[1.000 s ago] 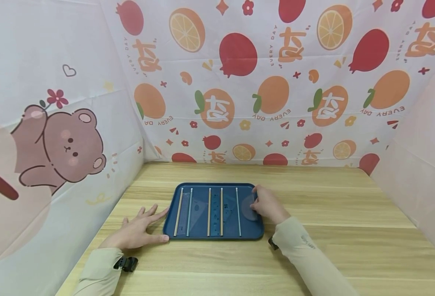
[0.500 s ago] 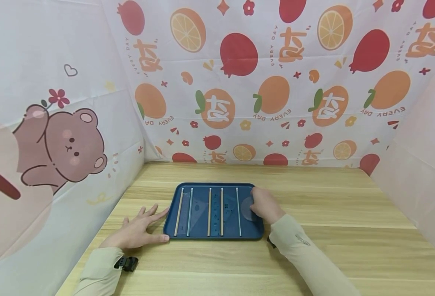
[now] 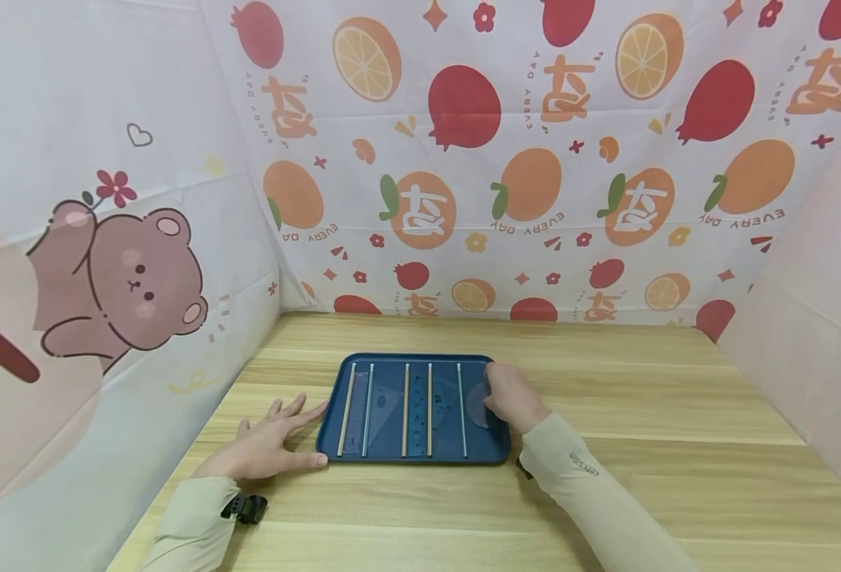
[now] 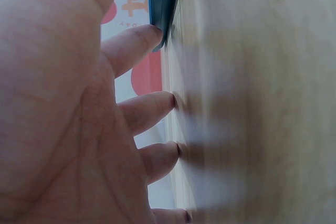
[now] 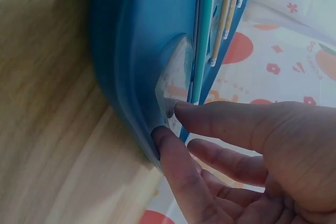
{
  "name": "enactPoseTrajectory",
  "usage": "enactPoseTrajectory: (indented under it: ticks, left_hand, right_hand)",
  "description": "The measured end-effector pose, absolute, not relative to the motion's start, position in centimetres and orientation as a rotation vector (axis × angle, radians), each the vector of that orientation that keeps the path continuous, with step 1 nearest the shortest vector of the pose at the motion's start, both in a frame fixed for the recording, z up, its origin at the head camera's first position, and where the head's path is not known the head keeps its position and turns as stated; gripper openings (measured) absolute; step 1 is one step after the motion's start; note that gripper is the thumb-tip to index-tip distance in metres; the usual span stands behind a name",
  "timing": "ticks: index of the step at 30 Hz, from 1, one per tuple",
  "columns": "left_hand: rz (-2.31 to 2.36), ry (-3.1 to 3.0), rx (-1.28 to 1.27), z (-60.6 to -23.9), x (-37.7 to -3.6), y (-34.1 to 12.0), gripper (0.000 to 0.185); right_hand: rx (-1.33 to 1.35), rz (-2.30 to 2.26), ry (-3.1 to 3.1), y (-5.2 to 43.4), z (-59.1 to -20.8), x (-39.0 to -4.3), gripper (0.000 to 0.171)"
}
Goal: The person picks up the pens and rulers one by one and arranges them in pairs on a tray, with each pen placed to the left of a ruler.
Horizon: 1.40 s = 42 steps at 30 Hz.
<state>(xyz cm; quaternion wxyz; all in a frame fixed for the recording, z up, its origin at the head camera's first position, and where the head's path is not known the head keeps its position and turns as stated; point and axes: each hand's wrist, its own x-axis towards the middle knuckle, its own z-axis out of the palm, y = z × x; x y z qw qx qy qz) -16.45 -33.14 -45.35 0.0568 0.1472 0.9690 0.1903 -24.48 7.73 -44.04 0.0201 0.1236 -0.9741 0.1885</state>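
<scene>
Right hand seemingly pinches the protractor in the tray; left hand flat, touching its edge.

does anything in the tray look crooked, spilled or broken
Nothing stands out. The blue tray sits square on the wooden table, its thin sticks lying parallel with clear rulers between them. The right hand pinches the clear round protractor; the left hand rests flat beside the tray.
</scene>
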Motion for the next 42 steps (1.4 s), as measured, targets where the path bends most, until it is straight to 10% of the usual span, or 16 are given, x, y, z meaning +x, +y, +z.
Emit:
enactPoseTrajectory:
  ticks: [42]
  left_hand:
    - [0.558,2.928,0.421,-44.5,-16.2,-33.6,0.096]
  right_hand:
    - [0.364,0.766,-3.012,10.6,-43.5,-23.7,0.036]
